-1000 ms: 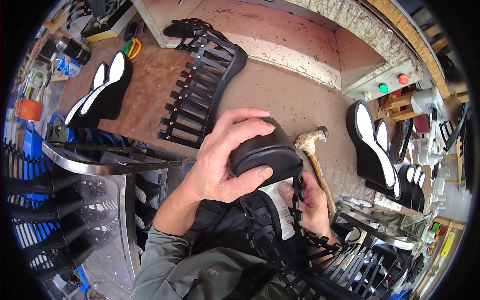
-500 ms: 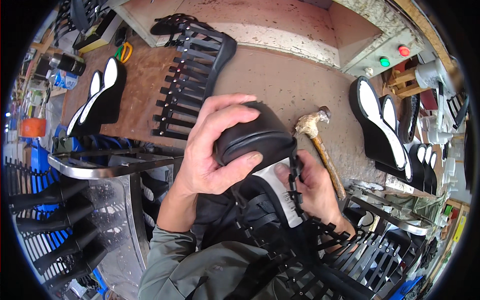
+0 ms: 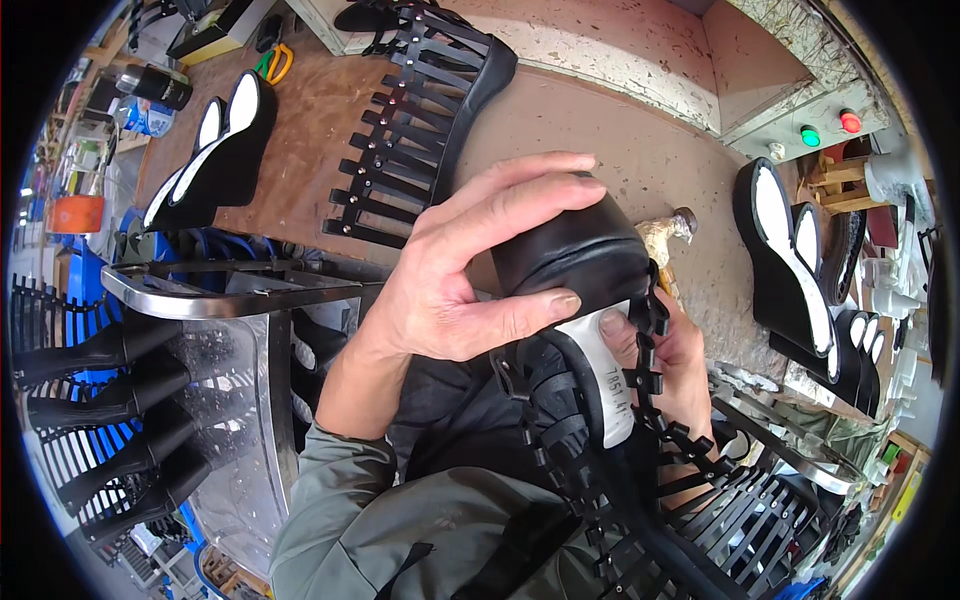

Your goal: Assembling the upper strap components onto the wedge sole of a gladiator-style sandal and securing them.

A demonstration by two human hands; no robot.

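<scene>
A black strappy tall sandal boot [image 3: 575,245] is held over my lap, its rounded black leather end toward the bench and its studded straps hanging toward me. My left hand [image 3: 450,280] clasps that rounded end, fingers over the top and thumb along the lower edge. Lower down, my right hand [image 3: 675,365] grips the side, its thumb pressed on the white sole strip [image 3: 603,385]. Most of the right fingers are hidden behind the boot. Just beyond the right hand lies a hammer [image 3: 656,248] with a wrapped head, its handle largely covered.
On the bench [image 3: 540,115] lies another strappy boot [image 3: 465,120]. Black wedge soles with white tops stand at left [image 3: 240,140] and right [image 3: 785,250]. Scissors [image 3: 278,64] lie at the back left. A metal-framed rack [image 3: 180,345] is beside me, near several black boots [image 3: 135,420].
The whole view has shifted, so the bench things sit further right and higher. My left fingers reach further across the boot's rounded end. More of the hammer is now covered.
</scene>
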